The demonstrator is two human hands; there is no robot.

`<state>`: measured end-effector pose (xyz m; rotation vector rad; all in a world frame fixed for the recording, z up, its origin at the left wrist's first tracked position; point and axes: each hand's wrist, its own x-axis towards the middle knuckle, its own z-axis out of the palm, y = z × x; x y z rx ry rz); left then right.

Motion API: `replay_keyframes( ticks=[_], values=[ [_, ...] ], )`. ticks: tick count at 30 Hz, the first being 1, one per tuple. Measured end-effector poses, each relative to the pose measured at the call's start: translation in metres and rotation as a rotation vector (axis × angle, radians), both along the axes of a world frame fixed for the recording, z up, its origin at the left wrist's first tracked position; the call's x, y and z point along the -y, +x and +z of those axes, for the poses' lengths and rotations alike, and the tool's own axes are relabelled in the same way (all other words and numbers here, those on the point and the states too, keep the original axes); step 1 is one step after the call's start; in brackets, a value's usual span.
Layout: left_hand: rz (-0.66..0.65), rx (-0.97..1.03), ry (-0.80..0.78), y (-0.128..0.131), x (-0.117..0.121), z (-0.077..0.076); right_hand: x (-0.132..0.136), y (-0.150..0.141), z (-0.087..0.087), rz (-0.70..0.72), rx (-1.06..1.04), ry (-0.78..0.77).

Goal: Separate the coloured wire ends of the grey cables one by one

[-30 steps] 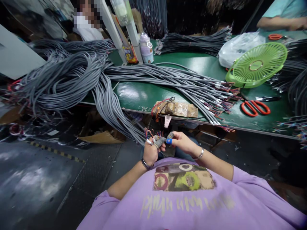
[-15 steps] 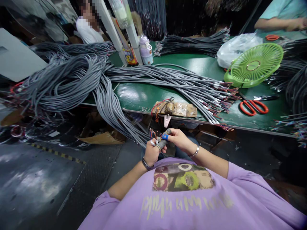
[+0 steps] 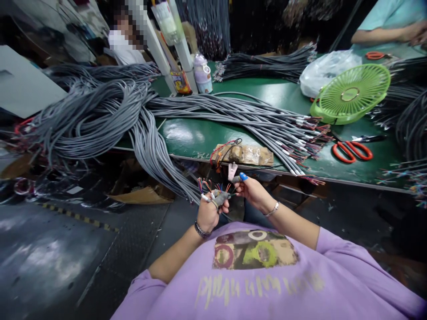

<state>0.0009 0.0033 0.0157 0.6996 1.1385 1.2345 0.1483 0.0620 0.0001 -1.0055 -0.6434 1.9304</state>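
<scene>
My left hand (image 3: 209, 212) is closed round the ends of several grey cables (image 3: 180, 182), which run down to it from the bundle on the bench. Coloured wires (image 3: 224, 188) fan out above its fingers, and its thumb wears a grey cover. Close by on the right, my right hand (image 3: 251, 192) pinches a thin dark wire (image 3: 233, 194) that leads from the left thumb. Grey and blue coverings wrap fingertips of the right hand. Just beyond the hands, a pale pink clip-like piece (image 3: 232, 170) hangs at the bench edge below a taped wooden block (image 3: 247, 154).
The green bench (image 3: 187, 131) carries a large grey cable bundle (image 3: 96, 115). Orange-handled scissors (image 3: 352, 151), a green fan (image 3: 350, 94) and a plastic bag (image 3: 328, 71) lie at the right. A bottle (image 3: 203, 74) stands at the back. Two other people are across the bench.
My right hand was against the left thumb half a second ago; now it has drawn away to the right with a wire stretched between. The left hand stays closed on the cables.
</scene>
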Motion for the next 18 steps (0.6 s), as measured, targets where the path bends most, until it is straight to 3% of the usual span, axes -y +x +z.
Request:
replay_keyframes(
  ticks=[3,7,12,18],
  values=[
    [-0.011,0.031,-0.01,0.001,-0.003,0.003,-0.014,0.001,-0.002,0.07,-0.031,-0.042],
    [-0.026,0.045,-0.013,0.003,-0.008,0.005,-0.025,-0.004,0.006,0.189,-0.11,0.051],
    [-0.033,0.036,-0.023,0.005,-0.012,0.006,-0.025,-0.009,0.013,0.149,-0.043,0.156],
    [-0.048,0.025,-0.021,0.008,-0.014,0.007,-0.026,-0.012,0.012,0.125,-0.108,0.051]
  ],
)
